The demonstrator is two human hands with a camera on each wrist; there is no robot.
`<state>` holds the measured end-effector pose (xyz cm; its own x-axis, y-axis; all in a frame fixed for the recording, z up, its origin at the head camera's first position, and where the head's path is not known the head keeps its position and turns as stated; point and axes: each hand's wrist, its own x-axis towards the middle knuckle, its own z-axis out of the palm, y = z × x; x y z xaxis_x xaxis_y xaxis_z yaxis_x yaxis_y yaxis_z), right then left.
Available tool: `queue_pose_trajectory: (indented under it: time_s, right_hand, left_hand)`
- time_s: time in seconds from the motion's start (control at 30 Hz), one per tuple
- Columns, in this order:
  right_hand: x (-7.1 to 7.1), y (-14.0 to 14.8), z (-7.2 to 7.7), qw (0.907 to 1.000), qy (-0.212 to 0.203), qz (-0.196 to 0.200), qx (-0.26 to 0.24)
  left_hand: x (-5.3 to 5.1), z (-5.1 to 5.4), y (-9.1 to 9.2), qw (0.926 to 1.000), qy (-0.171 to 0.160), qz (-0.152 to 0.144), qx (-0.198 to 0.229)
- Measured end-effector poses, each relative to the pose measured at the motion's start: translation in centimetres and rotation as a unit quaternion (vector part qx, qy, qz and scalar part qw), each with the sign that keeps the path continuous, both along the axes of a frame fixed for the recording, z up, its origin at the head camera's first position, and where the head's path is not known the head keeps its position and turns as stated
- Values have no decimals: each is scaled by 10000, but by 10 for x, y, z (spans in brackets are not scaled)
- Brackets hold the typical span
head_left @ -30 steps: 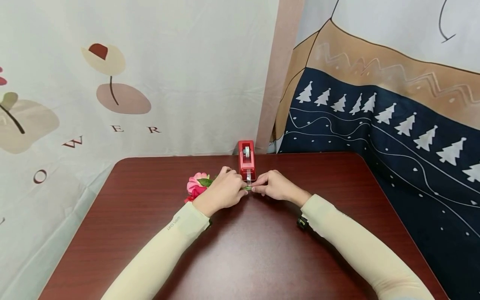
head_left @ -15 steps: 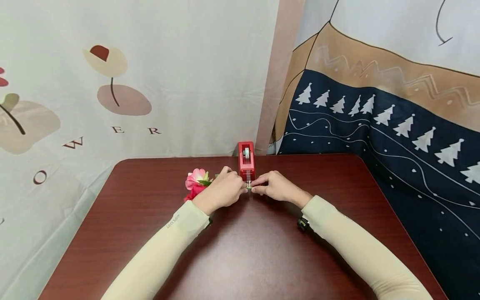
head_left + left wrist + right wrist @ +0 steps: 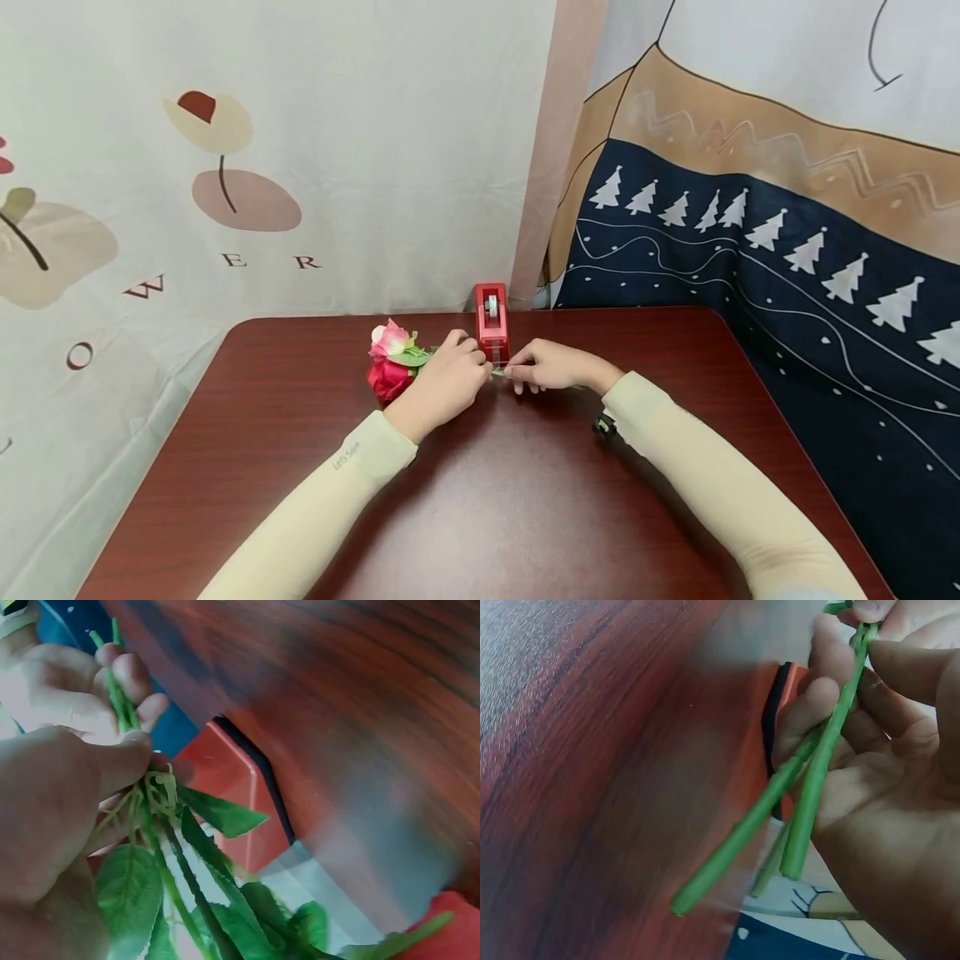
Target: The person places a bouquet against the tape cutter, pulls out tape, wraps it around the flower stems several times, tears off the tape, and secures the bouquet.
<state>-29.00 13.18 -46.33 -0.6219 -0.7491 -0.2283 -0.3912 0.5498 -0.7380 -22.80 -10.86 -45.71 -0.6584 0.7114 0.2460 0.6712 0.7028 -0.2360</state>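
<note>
A pink artificial flower (image 3: 388,337) and a red one (image 3: 390,379) lie left of my left hand (image 3: 438,383), which grips their stems below the leaves (image 3: 131,896). In the left wrist view, thumb and fingers close round the bunched stems. My right hand (image 3: 555,365) holds the green stems (image 3: 806,802) further along, its thumb against them and fingers curled behind. The bare stem ends spread apart past the right fingers. Just beyond both hands stands a red tape dispenser (image 3: 491,321); a clear tape strip near its front end is hard to make out.
The dark red-brown wooden table (image 3: 480,508) extends below and around both arms. Behind its back edge hang a pale printed curtain (image 3: 405,167) and a navy cloth with white trees (image 3: 675,250). A dark wrist device (image 3: 603,427) sits at the right cuff.
The flower heads have turned, with the pink one rising and the red one showing more. My right hand has shifted slightly, its lower fingers now hanging below the stems. The dispenser has stayed put.
</note>
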Motion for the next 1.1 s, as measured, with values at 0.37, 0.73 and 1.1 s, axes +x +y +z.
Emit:
queue_pose_trajectory:
  time_s: [0.37, 0.73, 1.1]
  right_hand:
    - [8, -1, -8, 9981, 589, -201, -49]
    - [23, -3, -19, 9593, 2822, -77, -85]
    - [31, -2, -25, 9267, 3751, -219, -67]
  left_hand:
    - [2, -3, 0, 9996, 255, 48, 146]
    - [-11, 21, -1, 9702, -2205, 766, 647]
    - [-27, 20, -7, 9483, -3024, 708, 656]
